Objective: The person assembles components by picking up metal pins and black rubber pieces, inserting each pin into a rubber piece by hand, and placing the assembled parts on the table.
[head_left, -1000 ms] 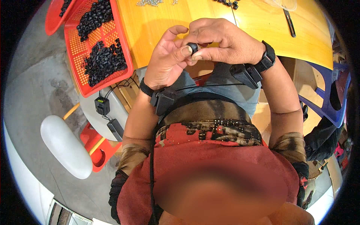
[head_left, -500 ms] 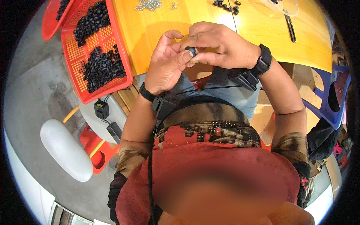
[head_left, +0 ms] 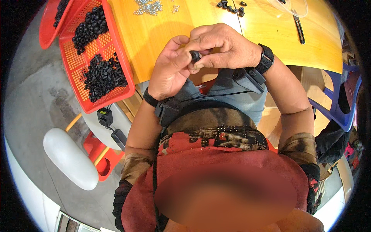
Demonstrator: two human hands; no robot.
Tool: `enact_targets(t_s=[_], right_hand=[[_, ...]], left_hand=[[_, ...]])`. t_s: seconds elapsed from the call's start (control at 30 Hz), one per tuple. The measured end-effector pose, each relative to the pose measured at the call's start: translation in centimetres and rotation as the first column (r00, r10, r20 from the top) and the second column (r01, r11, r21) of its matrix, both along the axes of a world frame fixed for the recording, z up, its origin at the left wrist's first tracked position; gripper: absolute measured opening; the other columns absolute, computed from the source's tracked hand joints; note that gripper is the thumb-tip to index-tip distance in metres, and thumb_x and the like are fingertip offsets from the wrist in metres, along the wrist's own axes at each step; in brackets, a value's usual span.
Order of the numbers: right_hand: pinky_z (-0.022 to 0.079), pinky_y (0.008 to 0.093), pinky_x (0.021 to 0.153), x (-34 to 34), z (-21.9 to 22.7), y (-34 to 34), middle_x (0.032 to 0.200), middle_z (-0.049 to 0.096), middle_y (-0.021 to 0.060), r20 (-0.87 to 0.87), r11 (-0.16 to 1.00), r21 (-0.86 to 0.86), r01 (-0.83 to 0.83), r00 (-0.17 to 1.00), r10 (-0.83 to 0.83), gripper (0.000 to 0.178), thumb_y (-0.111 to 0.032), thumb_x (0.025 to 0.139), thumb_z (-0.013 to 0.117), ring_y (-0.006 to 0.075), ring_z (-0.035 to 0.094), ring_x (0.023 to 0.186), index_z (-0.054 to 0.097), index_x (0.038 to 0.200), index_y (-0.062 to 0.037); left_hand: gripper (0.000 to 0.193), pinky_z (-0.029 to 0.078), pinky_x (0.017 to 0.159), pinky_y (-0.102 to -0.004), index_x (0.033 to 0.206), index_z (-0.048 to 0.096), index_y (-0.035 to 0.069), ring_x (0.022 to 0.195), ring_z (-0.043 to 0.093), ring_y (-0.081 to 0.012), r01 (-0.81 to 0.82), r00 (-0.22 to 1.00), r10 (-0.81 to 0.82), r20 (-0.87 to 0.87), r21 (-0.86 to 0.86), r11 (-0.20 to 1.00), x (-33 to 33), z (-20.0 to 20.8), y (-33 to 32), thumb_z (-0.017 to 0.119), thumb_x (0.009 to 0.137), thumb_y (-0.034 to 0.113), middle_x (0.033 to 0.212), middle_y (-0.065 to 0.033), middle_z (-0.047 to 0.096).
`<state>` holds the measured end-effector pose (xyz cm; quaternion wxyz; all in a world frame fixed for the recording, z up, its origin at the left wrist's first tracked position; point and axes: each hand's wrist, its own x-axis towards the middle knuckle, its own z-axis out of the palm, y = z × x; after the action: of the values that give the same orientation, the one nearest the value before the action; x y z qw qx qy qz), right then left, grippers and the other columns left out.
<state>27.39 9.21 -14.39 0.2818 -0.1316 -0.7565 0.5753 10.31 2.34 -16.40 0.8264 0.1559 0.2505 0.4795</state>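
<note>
A small round black plastic knob (head_left: 194, 57) is held between my two hands, over the near edge of the yellow table. My left hand (head_left: 170, 71), palm turned up, pinches it between thumb and fingers. From the other side, my right hand (head_left: 228, 46) closes its thumb and fingertips on the same piece. A darker, recessed-looking end of the knob faces up. The fingers hide most of its underside, and I cannot tell whether a second small part sits in them.
To the left, a red plastic basket (head_left: 123, 62) holds round black knobs (head_left: 91, 28) and smaller black pieces (head_left: 102, 75). On the yellow table (head_left: 266, 42) lie small silvery metal parts (head_left: 148, 7), several black pieces (head_left: 232, 8) and a black cutter-like tool (head_left: 299, 30).
The knob has turned in my fingers: its smooth rounded side showed before, a darker end shows now. Both hands have shifted slightly left and keep their pinch.
</note>
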Motion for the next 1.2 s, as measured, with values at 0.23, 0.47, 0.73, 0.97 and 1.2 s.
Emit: enact_targets(t_s=[0.23,0.47,0.73,0.97,1.2], right_hand=[[0.043,0.0288,0.061,0.6,0.7,0.1,0.071,0.056,0.0081,0.089,1.0,-0.018,-0.016,0.996,0.017,0.02,-0.012,0.073,0.067,0.0205,0.054,0.066,0.062,0.091,-0.0029],[0.042,0.0285,0.059,0.3,0.8,-0.2,0.068,0.055,0.0082,0.05,1.0,-0.002,-0.017,0.999,0.017,0.022,-0.011,0.072,0.067,0.0209,0.054,0.065,0.063,0.093,-0.0036],[0.042,0.0203,0.055,-1.3,0.1,-2.5,0.068,0.055,-0.0003,0.049,0.9,-0.074,0.43,0.903,-0.428,0.026,-0.008,0.069,0.07,0.0067,0.049,0.06,0.062,0.093,-0.003],[0.047,0.0202,0.059,-3.0,-0.9,-5.2,0.074,0.059,0.0017,-0.158,0.721,-0.526,0.45,0.781,-0.604,0.013,-0.002,0.074,0.066,0.006,0.056,0.067,0.059,0.085,0.001],[0.048,0.0233,0.059,-2.6,-0.1,-5.6,0.072,0.059,0.0039,-0.056,0.652,0.193,0.733,0.671,-0.739,0.018,-0.003,0.072,0.067,0.0096,0.058,0.065,0.058,0.086,-0.0002]], left_hand=[[0.039,0.046,0.072,-0.0277,0.114,0.042,0.003,0.093,0.056,-0.0185,0.017,0.998,-0.013,-0.069,0.059,0.998,-0.9,-1.1,-0.4,0.06,0.081,0.011,0.101,-0.0125,0.056],[0.035,0.045,0.073,-0.028,0.115,0.042,0.002,0.093,0.056,-0.0188,-0.02,0.998,0.024,-0.055,0.078,0.997,-0.3,0.2,-0.7,0.056,0.083,0.009,0.101,-0.0119,0.057],[0.031,0.044,0.075,-0.0248,0.115,0.048,-0.002,0.084,0.054,-0.0137,-0.179,0.979,0.184,-0.09,0.066,0.982,0.0,0.9,-0.7,0.052,0.086,0.006,0.101,-0.0098,0.057],[0.027,0.044,0.073,-0.0235,0.112,0.051,-0.003,0.082,0.054,-0.0117,-0.261,0.955,0.267,-0.126,0.061,0.963,0.2,0.8,-1.0,0.051,0.086,0.004,0.094,-0.0081,0.059],[0.025,0.044,0.071,-0.0228,0.109,0.052,-0.003,0.079,0.054,-0.0108,-0.317,0.889,0.372,-0.267,0.226,0.921,0.7,1.1,-1.4,0.053,0.086,0.006,0.092,-0.0067,0.059]])
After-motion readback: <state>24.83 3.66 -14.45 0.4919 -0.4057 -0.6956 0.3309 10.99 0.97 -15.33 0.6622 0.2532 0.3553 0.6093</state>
